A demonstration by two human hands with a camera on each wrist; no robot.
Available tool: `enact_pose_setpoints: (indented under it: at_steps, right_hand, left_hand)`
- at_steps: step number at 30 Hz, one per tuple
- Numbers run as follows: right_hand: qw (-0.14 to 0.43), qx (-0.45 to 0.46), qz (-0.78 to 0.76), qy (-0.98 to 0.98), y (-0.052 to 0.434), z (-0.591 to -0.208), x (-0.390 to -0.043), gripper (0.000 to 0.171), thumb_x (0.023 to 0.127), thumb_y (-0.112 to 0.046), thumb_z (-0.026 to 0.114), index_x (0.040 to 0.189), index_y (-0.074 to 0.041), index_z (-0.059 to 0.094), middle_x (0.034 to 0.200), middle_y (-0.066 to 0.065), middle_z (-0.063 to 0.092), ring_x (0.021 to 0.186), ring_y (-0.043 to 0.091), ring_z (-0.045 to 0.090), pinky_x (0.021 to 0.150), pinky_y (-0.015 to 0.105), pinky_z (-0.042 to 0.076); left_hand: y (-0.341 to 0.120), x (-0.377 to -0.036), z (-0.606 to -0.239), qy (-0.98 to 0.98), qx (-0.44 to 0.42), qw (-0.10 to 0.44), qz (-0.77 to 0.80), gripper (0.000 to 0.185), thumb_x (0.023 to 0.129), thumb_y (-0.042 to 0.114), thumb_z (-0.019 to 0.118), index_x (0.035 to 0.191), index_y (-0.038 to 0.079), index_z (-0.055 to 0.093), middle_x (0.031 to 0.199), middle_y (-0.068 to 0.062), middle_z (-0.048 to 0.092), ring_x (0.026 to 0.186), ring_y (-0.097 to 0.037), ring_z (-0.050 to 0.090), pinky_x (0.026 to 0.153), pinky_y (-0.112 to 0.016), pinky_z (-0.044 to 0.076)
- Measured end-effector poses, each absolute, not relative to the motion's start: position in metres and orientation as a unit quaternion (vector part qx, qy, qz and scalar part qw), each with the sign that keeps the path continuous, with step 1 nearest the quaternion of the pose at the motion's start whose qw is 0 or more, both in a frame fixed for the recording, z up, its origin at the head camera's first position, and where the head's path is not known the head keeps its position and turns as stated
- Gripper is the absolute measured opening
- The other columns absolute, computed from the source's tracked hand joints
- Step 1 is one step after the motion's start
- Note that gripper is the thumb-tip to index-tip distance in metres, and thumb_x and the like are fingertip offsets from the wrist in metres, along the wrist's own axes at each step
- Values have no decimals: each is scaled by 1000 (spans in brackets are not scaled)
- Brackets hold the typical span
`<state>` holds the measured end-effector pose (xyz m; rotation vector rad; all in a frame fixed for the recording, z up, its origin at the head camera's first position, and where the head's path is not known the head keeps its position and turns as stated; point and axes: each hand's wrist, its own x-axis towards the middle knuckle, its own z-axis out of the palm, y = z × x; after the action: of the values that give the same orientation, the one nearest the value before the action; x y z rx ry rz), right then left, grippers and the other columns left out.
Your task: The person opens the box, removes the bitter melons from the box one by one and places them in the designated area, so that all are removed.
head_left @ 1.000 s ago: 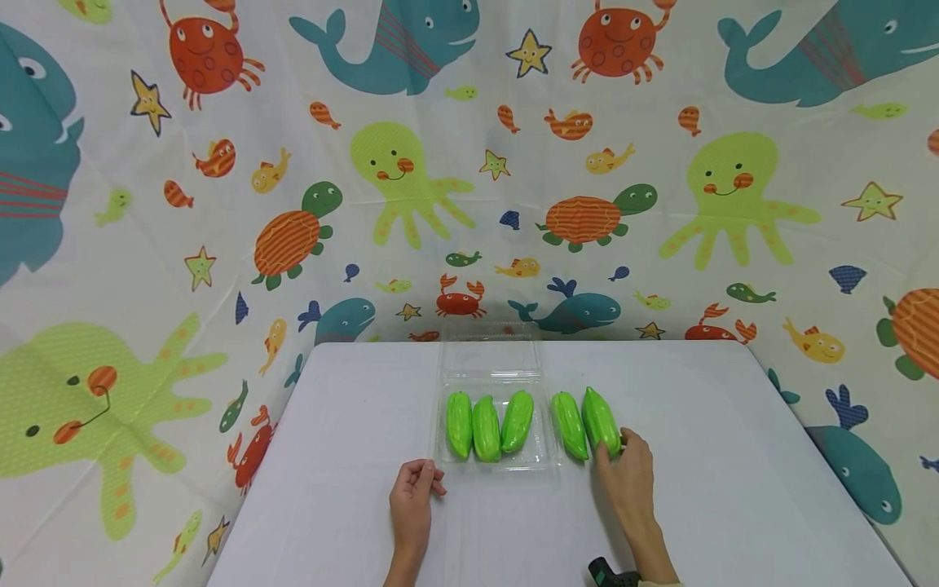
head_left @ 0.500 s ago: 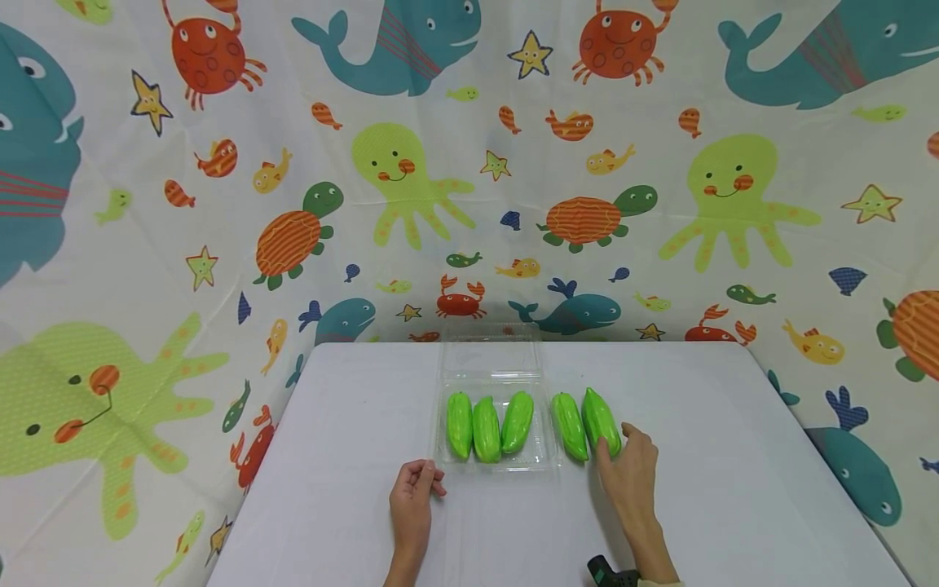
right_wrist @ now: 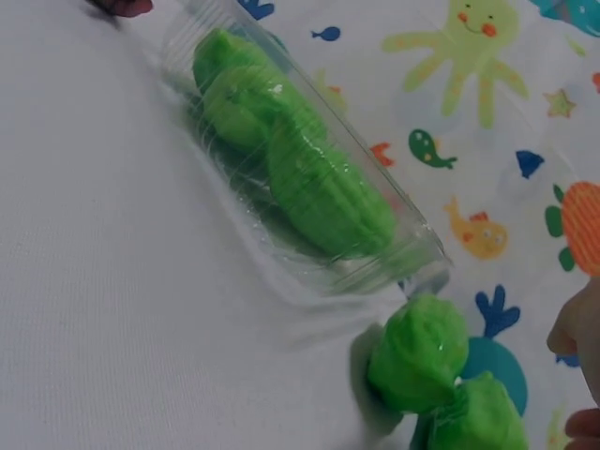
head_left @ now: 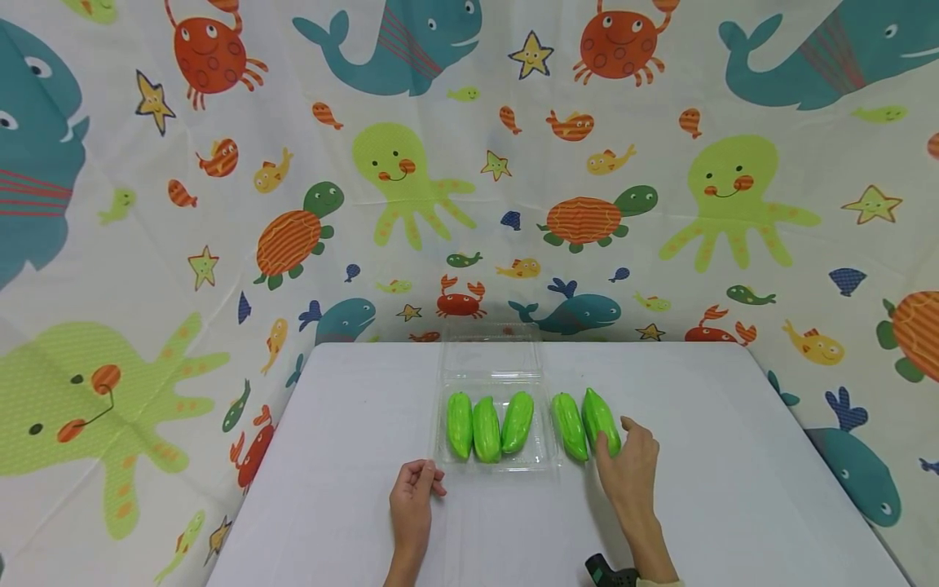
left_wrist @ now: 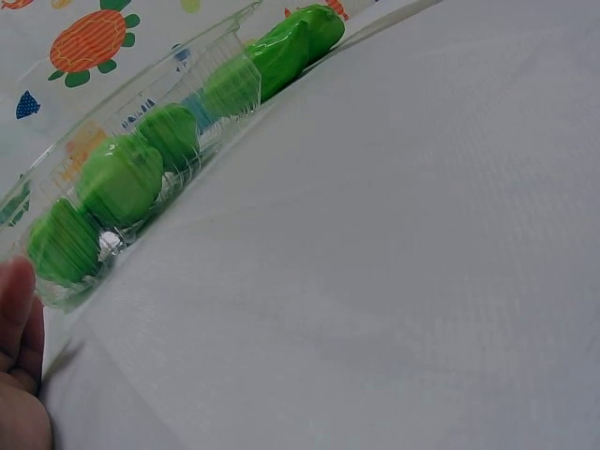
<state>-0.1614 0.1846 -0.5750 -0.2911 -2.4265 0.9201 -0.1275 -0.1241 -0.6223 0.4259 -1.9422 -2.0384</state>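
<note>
While the loosely curled left hand [head_left: 412,499] rests empty by the clear plastic clamshell tray [head_left: 544,456], the right hand [head_left: 628,465] pinches the rightmost ridged green plastic gourd [head_left: 599,417] on the white counter [head_left: 734,456], seemingly light, stiff, slick, best held mid-body.

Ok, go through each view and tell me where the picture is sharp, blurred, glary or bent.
Head view: even light, sharp, wide-angle bending at the edges; soft shadows under the hands. Left wrist view: tilted, the clear tray slightly soft, a fingertip blurred at the edge. Right wrist view: tray glinting, the near green gourds out of focus.
</note>
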Motion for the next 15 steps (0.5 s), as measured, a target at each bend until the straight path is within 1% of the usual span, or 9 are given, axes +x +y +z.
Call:
enact_pose_setpoints:
  at_steps: [8, 12, 15]
  right_hand:
    - [257, -105, 352, -894, 177, -570, -161, 47, 91, -13, 65, 127, 14, 53, 117, 31, 59, 111, 44, 51, 86, 52, 44]
    - [263, -99, 356, -891, 172, -567, -161, 46, 90, -12, 66, 126, 13, 54, 115, 30, 60, 109, 42, 52, 82, 49, 43]
    - [267, -92, 362, -888, 168, -565, -161, 45, 89, -12, 67, 125, 13, 55, 114, 29, 60, 108, 41, 52, 83, 48, 44]
  left_hand:
    - [-125, -127, -623, -677, 146, 144, -707, 25, 102, 21, 60, 104, -4, 61, 85, -18, 68, 61, -14, 64, 62, -23, 55]
    - [-125, -127, -623, -680, 146, 143, -704, 26, 102, 22, 60, 104, -4, 60, 86, -18, 68, 61, -14, 64, 62, -23, 55]
    - [-125, -127, -623, -677, 146, 143, -707, 24, 102, 21, 60, 104, -3, 61, 85, -17, 68, 61, -14, 64, 61, -23, 55]
